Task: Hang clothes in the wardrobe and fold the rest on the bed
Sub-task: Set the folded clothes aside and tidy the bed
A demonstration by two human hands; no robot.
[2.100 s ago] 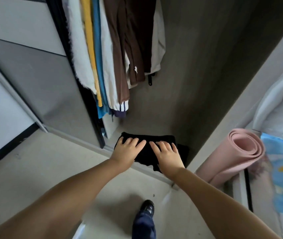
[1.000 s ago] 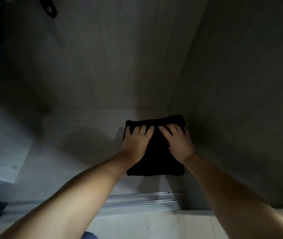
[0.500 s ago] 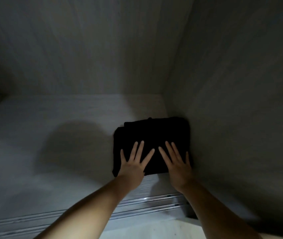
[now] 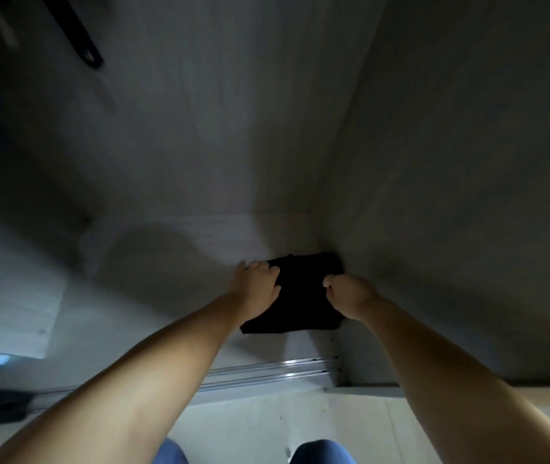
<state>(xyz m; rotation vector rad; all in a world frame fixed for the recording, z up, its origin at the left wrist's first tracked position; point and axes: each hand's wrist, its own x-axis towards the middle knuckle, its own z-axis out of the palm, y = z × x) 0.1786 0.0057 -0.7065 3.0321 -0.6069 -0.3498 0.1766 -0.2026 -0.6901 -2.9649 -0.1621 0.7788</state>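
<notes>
Since half a second ago both hands have slid up the folded black garment in the wardrobe floor's right rear corner, left hand gripping its nine-o'clock edge, right hand curled at its three-o'clock edge.

Both bare forearms reached forward from the lower corners, converging toward 12 o'clock. The left hand lay knuckles-up at 11 o'clock, fingers bent over the folded black cloth. The right hand, at 1 o'clock, had fingers curled under, gripping the cloth's right edge.
</notes>
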